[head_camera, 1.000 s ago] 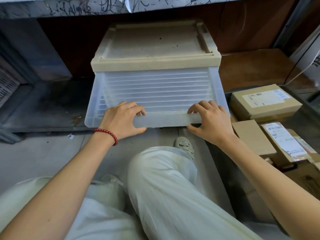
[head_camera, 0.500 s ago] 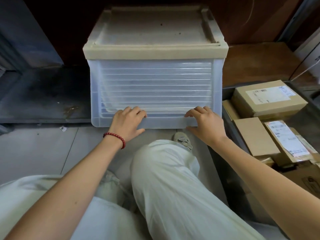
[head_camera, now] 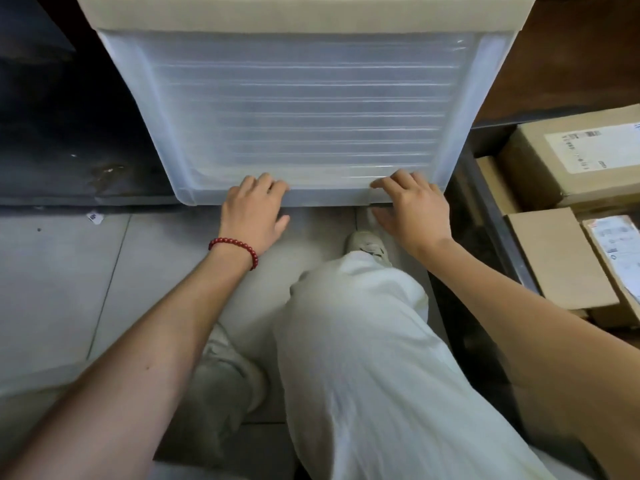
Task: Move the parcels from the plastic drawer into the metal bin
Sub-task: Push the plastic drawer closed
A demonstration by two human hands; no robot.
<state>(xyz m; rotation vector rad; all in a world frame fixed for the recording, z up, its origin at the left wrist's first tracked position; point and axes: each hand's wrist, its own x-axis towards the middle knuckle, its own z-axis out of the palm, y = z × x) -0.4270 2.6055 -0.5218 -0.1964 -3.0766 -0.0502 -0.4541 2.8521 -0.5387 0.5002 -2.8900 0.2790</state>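
Note:
The translucent plastic drawer (head_camera: 301, 109) sits in its beige-topped cabinet (head_camera: 304, 12), its ribbed front facing me. I cannot see inside it. My left hand (head_camera: 254, 211), with a red bead bracelet on the wrist, holds the lower lip of the drawer front left of centre, fingers over it and thumb beneath. My right hand (head_camera: 414, 209) pinches the same lip further right. To the right stands the metal bin (head_camera: 502, 230), holding brown cardboard parcels: a large labelled box (head_camera: 571, 161), a flat plain one (head_camera: 554, 258) and another labelled one (head_camera: 616, 258).
My knee in pale trousers (head_camera: 363, 341) and a shoe (head_camera: 367, 244) lie right below the drawer. Grey floor tiles (head_camera: 52, 289) spread to the left, with a small paper scrap (head_camera: 94, 216). A dark platform (head_camera: 69, 133) lies left of the cabinet, a wooden surface (head_camera: 571, 46) right.
The drawer front, pulled out and tilted a second ago, now stands flush in the cabinet. Both hands stayed on its lower lip, and my view has come closer and lower.

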